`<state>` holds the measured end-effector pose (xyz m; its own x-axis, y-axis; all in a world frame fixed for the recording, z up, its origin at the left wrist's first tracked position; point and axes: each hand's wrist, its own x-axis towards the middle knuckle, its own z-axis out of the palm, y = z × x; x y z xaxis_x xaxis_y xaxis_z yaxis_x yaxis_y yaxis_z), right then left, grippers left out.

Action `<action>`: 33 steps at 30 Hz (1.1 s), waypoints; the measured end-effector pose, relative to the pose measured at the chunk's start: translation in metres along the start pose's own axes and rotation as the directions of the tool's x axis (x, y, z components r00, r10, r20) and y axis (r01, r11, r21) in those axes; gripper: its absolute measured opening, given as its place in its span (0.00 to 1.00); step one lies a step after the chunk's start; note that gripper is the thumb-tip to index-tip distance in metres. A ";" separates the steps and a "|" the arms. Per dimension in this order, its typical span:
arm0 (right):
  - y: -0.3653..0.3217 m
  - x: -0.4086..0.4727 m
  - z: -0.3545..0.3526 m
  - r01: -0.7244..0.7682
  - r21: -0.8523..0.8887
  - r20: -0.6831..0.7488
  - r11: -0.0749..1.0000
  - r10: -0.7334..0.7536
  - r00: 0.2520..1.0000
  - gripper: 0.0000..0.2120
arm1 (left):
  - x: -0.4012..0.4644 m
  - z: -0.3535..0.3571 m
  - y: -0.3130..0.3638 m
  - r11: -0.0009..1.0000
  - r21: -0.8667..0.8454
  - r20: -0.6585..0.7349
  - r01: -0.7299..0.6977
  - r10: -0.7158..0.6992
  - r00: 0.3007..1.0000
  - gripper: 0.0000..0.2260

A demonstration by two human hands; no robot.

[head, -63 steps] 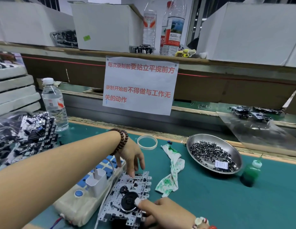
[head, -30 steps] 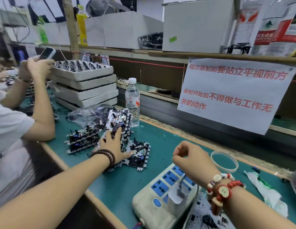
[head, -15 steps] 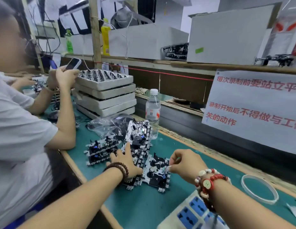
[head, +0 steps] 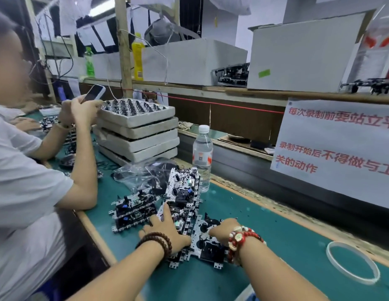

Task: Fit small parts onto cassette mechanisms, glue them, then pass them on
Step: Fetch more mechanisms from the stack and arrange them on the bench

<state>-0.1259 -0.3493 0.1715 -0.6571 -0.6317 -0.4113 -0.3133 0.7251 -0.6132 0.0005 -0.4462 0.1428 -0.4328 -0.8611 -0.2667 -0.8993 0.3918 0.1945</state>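
Here, left hand flat on mechanisms.

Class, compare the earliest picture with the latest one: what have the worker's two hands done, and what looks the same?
The view swung left, from the bench in front of the worker to the pile of mechanisms. The left hand left the mechanism beside the power strip and now presses the pile. The right hand came across and rests on a flat mechanism beside it; its grip is hidden. The water bottle stayed upright by the pile.

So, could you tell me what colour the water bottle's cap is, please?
White, in the head view: water bottle's cap.
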 end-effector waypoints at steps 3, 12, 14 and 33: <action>0.001 -0.001 -0.002 -0.003 0.008 -0.068 1.000 0.003 0.998 0.20 | -0.001 -0.001 -0.001 1.000 -0.013 0.000 -0.006 0.006 1.000 0.49; 0.003 -0.010 -0.001 -0.036 0.089 -0.055 0.995 0.041 0.998 0.23 | -0.011 -0.011 -0.001 0.969 -0.243 0.061 -0.042 0.059 0.996 0.48; 0.005 -0.015 -0.009 -0.038 0.108 -0.007 0.993 0.039 0.999 0.11 | -0.014 -0.014 -0.001 0.943 -0.326 0.052 -0.059 0.081 0.995 0.47; 0.045 -0.155 -0.100 0.115 0.572 0.103 0.812 -0.211 0.972 0.06 | -0.113 -0.106 0.043 0.253 -0.959 0.263 0.126 0.640 0.721 0.20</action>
<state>-0.1065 -0.1909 0.2752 -0.5023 -0.7950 -0.3401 0.0623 0.3590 -0.9312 0.0172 -0.3660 0.2818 -0.9048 -0.2851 -0.3165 -0.2214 -0.3201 0.9212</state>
